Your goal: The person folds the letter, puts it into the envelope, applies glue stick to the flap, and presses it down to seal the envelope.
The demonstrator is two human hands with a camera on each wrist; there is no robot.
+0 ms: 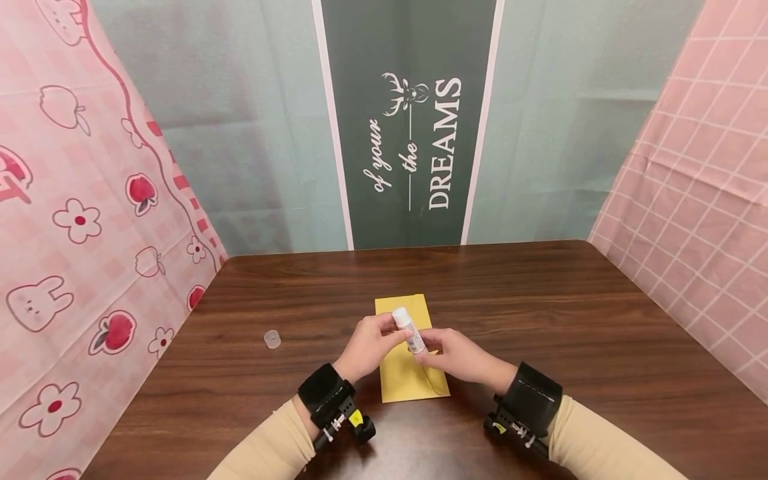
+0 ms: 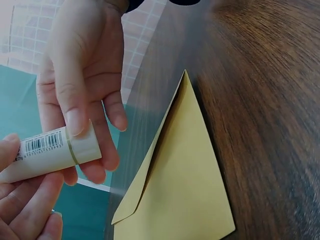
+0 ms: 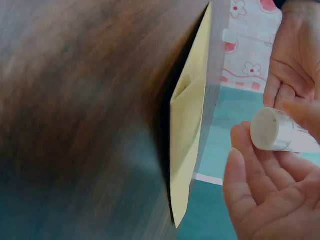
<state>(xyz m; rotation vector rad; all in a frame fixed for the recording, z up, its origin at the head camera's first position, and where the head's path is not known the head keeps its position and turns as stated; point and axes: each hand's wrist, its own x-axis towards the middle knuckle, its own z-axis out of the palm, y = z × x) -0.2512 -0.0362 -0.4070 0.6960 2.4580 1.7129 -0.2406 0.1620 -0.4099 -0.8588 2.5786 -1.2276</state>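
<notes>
A white glue stick [image 1: 414, 339] with a barcode on its side is held tilted above a yellow envelope [image 1: 399, 380]. My left hand [image 1: 367, 347] grips the tube along its side, thumb across it. At the tube's lower end, my right hand [image 1: 459, 357] pinches the base; in the left wrist view the right thumb [image 2: 75, 117] lies on that end, with fingers behind it. The round base [image 3: 265, 129] faces the right wrist camera. Underneath, the envelope lies on the table, and its flap edge shows in the left wrist view.
A small translucent cap [image 1: 272, 339] lies on the dark wooden table [image 1: 540, 300], left of the envelope. Pink patterned cloth [image 1: 108, 267] hangs at the left, pink checked cloth [image 1: 708, 233] at the right, and a green curtain [image 1: 270, 133] behind the table.
</notes>
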